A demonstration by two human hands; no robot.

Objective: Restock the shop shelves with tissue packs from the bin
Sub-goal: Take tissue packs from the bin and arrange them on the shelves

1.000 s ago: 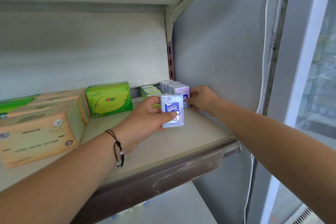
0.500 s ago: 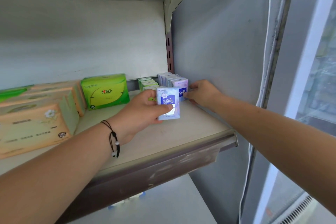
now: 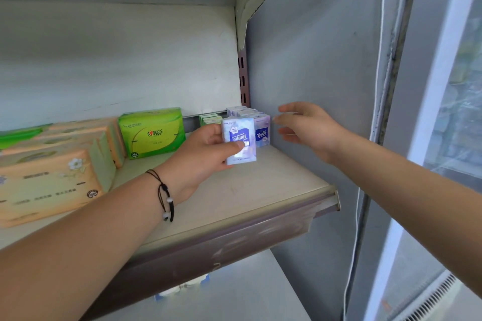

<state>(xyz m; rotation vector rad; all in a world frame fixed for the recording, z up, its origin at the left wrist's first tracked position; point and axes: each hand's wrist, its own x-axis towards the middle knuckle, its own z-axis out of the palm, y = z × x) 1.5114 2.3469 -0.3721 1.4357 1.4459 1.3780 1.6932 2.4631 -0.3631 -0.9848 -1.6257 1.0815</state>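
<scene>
My right hand [image 3: 305,129] has come off the row of packs [image 3: 257,122] since half a second ago; it now hovers just right of them, fingers spread, holding nothing. Left hand [image 3: 203,154] grips a pack [image 3: 240,139], logo upside down, just in front of the row, above the shelf [image 3: 260,185]. Green pack [image 3: 151,133] and orange packs [image 3: 52,172] sit left of the left hand.
</scene>
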